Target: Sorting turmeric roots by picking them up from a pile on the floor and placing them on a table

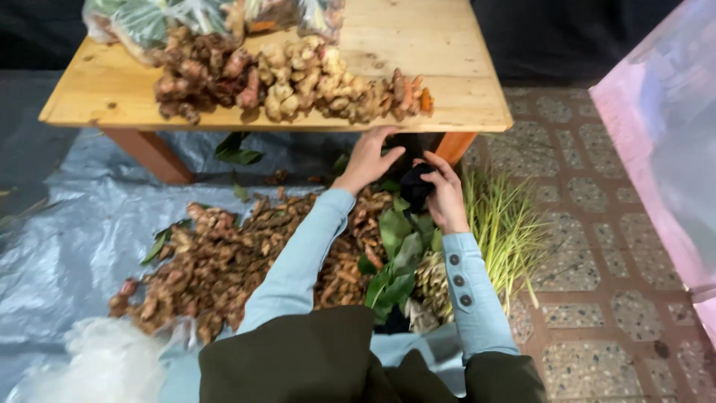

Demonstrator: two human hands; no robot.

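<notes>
My left hand (368,159) reaches forward with fingers spread, its tips at the front edge of the low wooden table (447,67); it holds nothing. My right hand (444,195) is closed on a crumpled black bag (415,186) just below the table edge. Under both arms lie a heap of brown roots (216,261) and green leaves (399,257) on a grey plastic sheet (67,239). Both sleeves are light blue.
On the table sit piles of ginger-like roots (298,78) and clear bags of greens (149,22). A bundle of yellow-green grass stalks (507,231) lies to the right on the tiled floor (597,246). A pink plastic sheet (664,134) hangs at far right. A clear bag (104,362) is at lower left.
</notes>
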